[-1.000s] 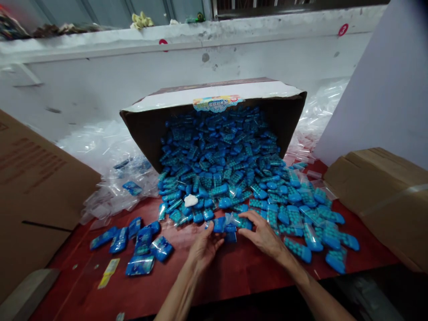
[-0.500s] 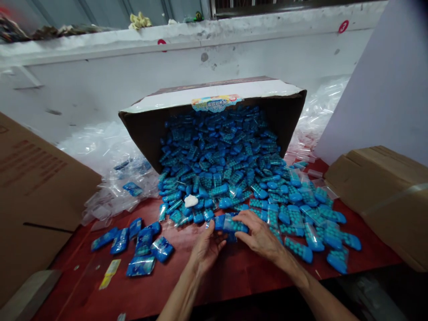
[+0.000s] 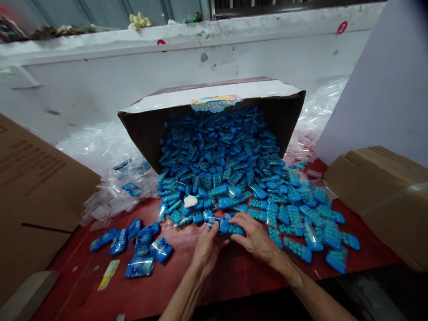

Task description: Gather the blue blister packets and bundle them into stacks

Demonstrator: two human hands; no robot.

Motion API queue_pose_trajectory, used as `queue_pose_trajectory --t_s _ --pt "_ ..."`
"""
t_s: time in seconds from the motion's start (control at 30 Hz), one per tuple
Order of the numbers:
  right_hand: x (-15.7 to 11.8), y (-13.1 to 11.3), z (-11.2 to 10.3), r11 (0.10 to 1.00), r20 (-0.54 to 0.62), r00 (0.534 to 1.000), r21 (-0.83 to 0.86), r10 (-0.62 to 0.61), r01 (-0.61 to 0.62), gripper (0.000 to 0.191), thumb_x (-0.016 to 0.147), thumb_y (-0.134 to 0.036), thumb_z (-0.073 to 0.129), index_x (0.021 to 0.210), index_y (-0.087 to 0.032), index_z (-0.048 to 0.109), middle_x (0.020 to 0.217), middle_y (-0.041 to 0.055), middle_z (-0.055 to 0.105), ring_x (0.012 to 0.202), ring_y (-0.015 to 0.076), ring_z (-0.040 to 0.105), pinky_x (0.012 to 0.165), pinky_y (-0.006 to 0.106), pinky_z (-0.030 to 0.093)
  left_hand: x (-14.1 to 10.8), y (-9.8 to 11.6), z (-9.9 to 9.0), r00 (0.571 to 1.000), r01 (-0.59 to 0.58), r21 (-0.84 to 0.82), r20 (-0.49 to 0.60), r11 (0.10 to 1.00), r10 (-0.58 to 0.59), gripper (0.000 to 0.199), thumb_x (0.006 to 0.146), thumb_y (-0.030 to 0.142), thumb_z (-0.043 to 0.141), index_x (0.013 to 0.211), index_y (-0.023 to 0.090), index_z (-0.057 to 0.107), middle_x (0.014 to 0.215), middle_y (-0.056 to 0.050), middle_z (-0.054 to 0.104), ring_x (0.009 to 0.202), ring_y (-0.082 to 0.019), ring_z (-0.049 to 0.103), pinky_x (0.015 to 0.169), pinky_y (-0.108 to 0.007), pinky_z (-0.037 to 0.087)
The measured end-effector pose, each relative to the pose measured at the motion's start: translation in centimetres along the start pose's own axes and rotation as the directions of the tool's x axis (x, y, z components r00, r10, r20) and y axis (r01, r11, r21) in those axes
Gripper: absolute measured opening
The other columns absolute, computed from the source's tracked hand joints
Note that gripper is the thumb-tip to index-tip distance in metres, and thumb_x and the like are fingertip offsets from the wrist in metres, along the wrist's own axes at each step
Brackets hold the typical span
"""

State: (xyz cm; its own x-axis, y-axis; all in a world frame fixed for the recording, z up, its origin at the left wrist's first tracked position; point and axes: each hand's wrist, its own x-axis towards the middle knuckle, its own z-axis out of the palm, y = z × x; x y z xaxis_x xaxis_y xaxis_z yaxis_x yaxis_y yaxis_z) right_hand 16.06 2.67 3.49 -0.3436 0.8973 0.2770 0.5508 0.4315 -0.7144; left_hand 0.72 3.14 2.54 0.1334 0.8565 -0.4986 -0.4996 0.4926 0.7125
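Note:
Between my hands lies a small flat candy pack (image 3: 236, 229) with teal beads showing at its right end and a printed dark-blue wrapper (image 3: 221, 224) around its left part. My left hand (image 3: 205, 249) closes on the wrapper end, thumb on top. At the other end, the fingers of my right hand (image 3: 256, 237) pinch the beaded part. Just behind them, clear packs with blue ends and teal beads (image 3: 234, 165) spill out of a tipped carton (image 3: 133, 133). Several packs in printed wrappers (image 3: 143, 243) lie to the left of my hands.
Heaped clear plastic pieces (image 3: 113, 178) flank the carton. A large cardboard box (image 3: 43, 178) stands at left, another brown box (image 3: 377, 191) at right. A white scrap (image 3: 190, 201) rests on the packs. A yellow-and-white strip (image 3: 109, 274) lies on the red tabletop (image 3: 133, 298).
Both hands have shifted slightly with the candy pack, its left end moving left. My left fingers have curled further beneath it. The surrounding piles look the same.

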Motion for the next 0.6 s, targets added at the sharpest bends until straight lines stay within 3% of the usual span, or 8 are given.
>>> queue_pose_trajectory --t_s 0.2,0.27,0.37,0.47,0.6 --pt "0.3 0.9 1.1 0.991 0.005 0.996 -0.100 -0.088 0.088 0.030 0.075 -0.015 0.052 0.104 -0.022 0.053 0.105 0.0066 0.052 0.097 0.0205 0.046 0.085 0.039 0.038 0.6 -0.1 -0.2 0.991 0.137 -0.099 0.007 0.986 -0.137 0.016 0.071 0.025 0.058 0.083 0.016 0.055 0.073 -0.001 0.064 0.060 -0.012 0.061 0.054 -0.022 0.047" --pt "0.6 0.7 1.2 0.998 -0.042 0.997 0.002 -0.058 0.058 0.028 0.075 -0.014 0.051 0.102 -0.021 0.055 0.106 0.0070 0.051 0.098 0.0200 0.046 0.086 0.037 0.038 0.7 0.1 -0.1 0.986 0.164 -0.123 0.010 0.979 -0.164 0.014 0.071 0.023 0.058 0.083 0.016 0.056 0.070 0.000 0.063 0.057 -0.011 0.060 0.052 -0.021 0.046" --pt "0.9 0.5 1.0 0.957 -0.090 0.994 0.287 0.067 -0.038 0.026 0.074 -0.016 0.053 0.099 -0.020 0.057 0.105 0.0061 0.052 0.099 0.0181 0.048 0.088 0.034 0.038 0.7 0.5 0.1 0.987 0.160 -0.119 -0.001 0.980 -0.162 0.014 0.071 0.022 0.058 0.083 0.015 0.056 0.069 -0.001 0.063 0.056 -0.011 0.059 0.051 -0.021 0.046" --pt "0.8 0.6 1.0 0.840 -0.006 0.989 0.530 0.146 -0.121 0.027 0.077 -0.020 0.049 0.102 -0.022 0.057 0.106 0.0038 0.055 0.102 0.0181 0.048 0.090 0.034 0.036 0.7 0.5 0.2 0.994 0.092 -0.085 -0.054 0.992 -0.097 0.012 0.071 0.020 0.058 0.082 0.015 0.055 0.068 -0.001 0.063 0.057 -0.012 0.059 0.051 -0.022 0.045" --pt "0.5 0.9 1.7 0.747 0.002 0.964 0.632 0.264 -0.206 0.033 0.074 -0.021 0.052 0.107 -0.024 0.053 0.107 0.0023 0.055 0.098 0.0187 0.050 0.086 0.034 0.039 0.7 0.2 0.2 0.992 0.113 -0.077 -0.038 0.991 -0.116 0.013 0.070 0.020 0.058 0.081 0.015 0.054 0.065 -0.001 0.063 0.056 -0.012 0.059 0.053 -0.023 0.045"
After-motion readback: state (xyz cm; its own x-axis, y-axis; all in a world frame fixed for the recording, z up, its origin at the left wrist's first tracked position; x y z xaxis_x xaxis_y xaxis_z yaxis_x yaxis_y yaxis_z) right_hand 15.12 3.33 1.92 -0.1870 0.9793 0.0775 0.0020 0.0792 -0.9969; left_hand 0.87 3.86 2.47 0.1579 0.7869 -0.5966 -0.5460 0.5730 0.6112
